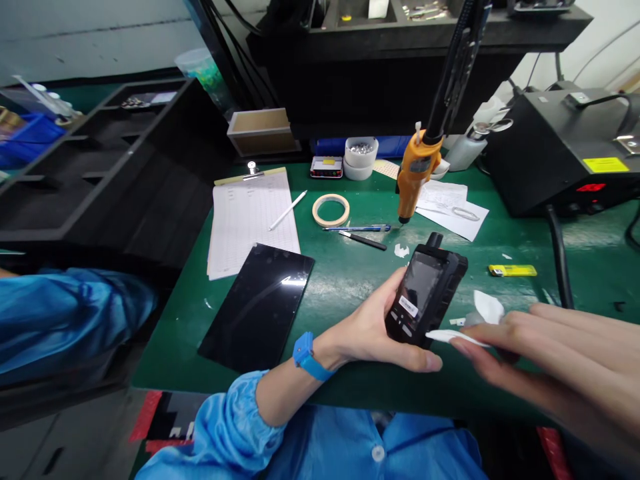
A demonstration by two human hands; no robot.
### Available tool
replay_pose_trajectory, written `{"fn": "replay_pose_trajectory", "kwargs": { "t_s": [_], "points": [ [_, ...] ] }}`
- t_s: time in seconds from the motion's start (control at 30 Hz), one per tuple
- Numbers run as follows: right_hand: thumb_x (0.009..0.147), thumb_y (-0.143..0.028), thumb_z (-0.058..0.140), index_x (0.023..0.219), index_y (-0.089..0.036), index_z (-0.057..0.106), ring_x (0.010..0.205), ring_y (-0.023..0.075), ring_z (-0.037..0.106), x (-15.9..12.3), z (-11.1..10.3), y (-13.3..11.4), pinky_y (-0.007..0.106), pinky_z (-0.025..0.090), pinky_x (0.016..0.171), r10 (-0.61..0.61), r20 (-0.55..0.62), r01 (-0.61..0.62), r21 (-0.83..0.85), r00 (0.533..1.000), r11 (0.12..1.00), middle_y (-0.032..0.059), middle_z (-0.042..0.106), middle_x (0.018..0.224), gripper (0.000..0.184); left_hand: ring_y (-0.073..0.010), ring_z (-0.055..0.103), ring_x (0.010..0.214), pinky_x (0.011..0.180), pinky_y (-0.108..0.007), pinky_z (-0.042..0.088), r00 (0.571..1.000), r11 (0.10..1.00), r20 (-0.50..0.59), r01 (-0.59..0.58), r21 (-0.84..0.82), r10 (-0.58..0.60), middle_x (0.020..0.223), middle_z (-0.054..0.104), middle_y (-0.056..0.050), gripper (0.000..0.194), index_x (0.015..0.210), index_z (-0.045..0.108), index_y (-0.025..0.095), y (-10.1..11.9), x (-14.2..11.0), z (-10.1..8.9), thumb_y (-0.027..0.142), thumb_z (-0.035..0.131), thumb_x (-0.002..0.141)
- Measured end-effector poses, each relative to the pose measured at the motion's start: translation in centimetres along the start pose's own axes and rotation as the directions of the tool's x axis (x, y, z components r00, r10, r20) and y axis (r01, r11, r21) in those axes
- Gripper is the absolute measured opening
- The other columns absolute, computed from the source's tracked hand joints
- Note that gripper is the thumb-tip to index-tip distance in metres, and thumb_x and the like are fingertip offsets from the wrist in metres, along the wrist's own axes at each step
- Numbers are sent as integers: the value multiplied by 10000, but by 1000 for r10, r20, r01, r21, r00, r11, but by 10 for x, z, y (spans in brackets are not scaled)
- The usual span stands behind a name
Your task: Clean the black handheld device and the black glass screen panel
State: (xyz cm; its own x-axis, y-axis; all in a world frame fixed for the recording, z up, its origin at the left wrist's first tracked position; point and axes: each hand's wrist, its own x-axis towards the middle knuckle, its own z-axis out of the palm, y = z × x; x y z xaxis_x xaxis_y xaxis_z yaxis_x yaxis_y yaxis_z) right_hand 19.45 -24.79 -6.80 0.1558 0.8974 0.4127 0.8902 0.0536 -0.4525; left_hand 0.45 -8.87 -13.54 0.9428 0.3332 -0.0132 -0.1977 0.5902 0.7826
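Note:
My left hand (370, 327), with a blue wrist strap (311, 357) on its wrist, is wrapped round a black handheld radio (423, 290). The radio is tilted, its screen facing up, with a stubby knob or antenna at its top and a white barcode label below the screen. In a pinch, my right hand (540, 353) holds a thin white tissue-like piece (457, 337), whose tip is at the radio's lower right corner. I cannot tell whether it touches. Just beyond those fingers lies a crumpled white scrap (487, 308).
An orange electric screwdriver (417, 170) hangs above the green bench (360, 280). Nearby are a tape roll (331, 210), a pen (357, 229), a black-handled tool (363, 241), a clipboard (250, 207), a dark panel (260, 307), a yellow lighter (513, 270) and a black box (570, 147).

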Motion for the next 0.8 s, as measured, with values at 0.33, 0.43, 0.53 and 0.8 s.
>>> {"fn": "replay_pose_trajectory", "kwargs": {
  "t_s": [0.33, 0.43, 0.53, 0.8],
  "points": [
    [1156, -492, 742, 955, -303, 802, 498, 132, 666, 2, 34, -41, 251, 502, 464, 88, -177, -70, 103, 980, 992, -43, 785, 747, 282, -128, 614, 810, 708, -265, 499, 990, 995, -129, -62, -72, 53, 1002, 634, 43, 840, 1164, 511, 272, -10, 2, 8, 261, 1134, 601],
    [1162, -432, 744, 985, -293, 795, 474, 112, 645, -3, 49, -52, 210, 507, 456, 190, -250, -145, 188, 949, 971, -61, 756, 712, 231, -133, 625, 840, 762, -275, 534, 978, 991, -186, -107, -81, 91, 966, 620, 67, 919, 1219, 454, 300, -8, 3, 12, 274, 1140, 609],
    [1143, -408, 763, 971, -279, 806, 476, 125, 662, -12, 62, -59, 194, 546, 472, 296, -286, -215, 280, 912, 935, -50, 746, 692, 219, -121, 610, 830, 757, -263, 537, 971, 989, -219, -122, -87, 101, 946, 611, 81, 981, 1248, 428, 316, -8, 4, 14, 257, 1148, 585],
    [1085, -346, 823, 945, -267, 828, 478, 132, 682, -24, 62, -58, 160, 565, 483, 385, -240, -271, 398, 891, 876, -43, 741, 679, 161, -109, 613, 792, 684, -242, 534, 961, 993, -261, -108, -53, 90, 947, 608, 90, 1049, 1252, 403, 337, -10, 5, 12, 334, 1179, 547]
  ]
}}
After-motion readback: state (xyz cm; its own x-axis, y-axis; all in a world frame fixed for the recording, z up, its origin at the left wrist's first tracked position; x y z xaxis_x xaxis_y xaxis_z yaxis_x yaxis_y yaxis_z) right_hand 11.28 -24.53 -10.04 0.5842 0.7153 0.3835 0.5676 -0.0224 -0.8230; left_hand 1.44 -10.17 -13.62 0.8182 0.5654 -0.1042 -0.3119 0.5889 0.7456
